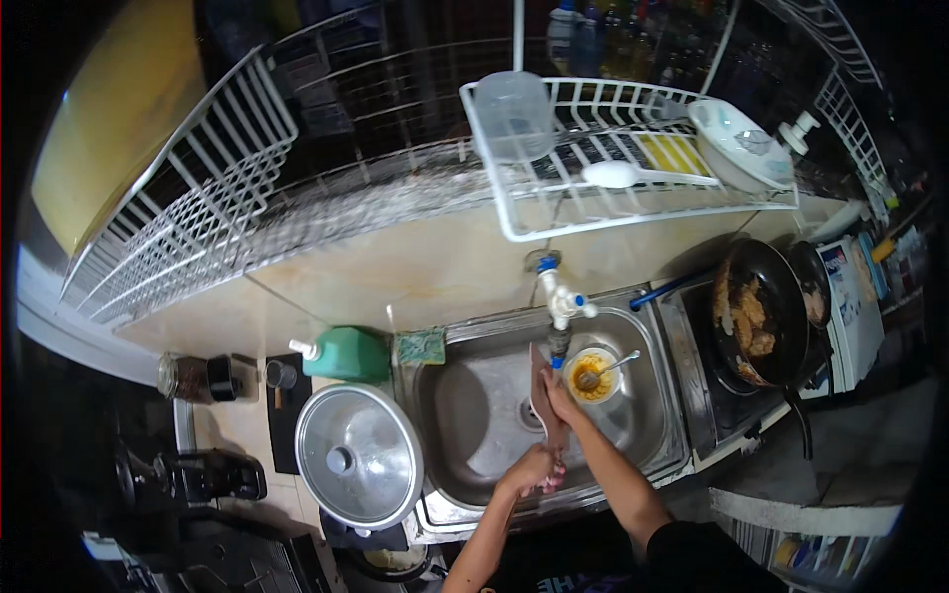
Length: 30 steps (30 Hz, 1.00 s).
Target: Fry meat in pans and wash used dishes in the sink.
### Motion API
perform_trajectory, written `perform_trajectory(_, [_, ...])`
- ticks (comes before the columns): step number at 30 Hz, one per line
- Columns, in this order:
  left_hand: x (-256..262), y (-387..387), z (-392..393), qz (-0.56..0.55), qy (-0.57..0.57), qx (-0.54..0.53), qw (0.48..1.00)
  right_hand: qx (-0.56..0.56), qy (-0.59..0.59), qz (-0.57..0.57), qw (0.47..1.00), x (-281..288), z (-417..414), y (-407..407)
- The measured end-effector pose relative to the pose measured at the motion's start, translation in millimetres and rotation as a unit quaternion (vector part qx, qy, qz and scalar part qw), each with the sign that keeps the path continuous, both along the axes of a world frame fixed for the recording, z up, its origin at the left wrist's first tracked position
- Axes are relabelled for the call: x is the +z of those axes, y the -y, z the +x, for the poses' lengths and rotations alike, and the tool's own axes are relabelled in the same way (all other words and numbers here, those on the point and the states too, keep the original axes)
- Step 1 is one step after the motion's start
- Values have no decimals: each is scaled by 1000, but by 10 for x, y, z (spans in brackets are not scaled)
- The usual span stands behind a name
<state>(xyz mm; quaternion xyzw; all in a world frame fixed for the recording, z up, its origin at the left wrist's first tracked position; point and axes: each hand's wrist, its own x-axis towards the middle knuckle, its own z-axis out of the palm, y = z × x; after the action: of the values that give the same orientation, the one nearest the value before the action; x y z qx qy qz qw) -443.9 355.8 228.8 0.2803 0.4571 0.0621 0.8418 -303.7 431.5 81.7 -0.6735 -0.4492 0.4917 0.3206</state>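
In my left hand (531, 471) is the lower end of what looks like a large kitchen knife (543, 404), held near the sink's front edge. My right hand (561, 399) lies along the right side of its flat, pinkish blade, the fingers partly hidden. The blade points away from me over the steel sink (467, 415), beside the spout of a white faucet (565, 300) with blue parts. Whether water is running I cannot tell. Just right of my right hand, a white bowl (573, 389) with orange-yellow residue and a metal spoon (620, 362) sits in the basin.
Left of the sink stand a round metal lid (359, 452), a green jug (347, 354) and a green sponge (420, 346). A frying pan (778, 326) with browned food is on the stove at right. Above the faucet, a white wire rack (519, 228) holds a plastic container (513, 118).
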Motion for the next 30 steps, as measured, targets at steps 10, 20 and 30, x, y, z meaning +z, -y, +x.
perform_trajectory(10, [-353,-1098,19,344,-112,-204,910,-68,-289,24,955,748,-316,316])
perform_trajectory(20, [-806,-871,580,98,157,384,904,-105,-71,83,988,647,-217,-25])
perform_trajectory(30, [-1212,-952,570,85,202,392,893,-103,-94,120,983,857,-396,32])
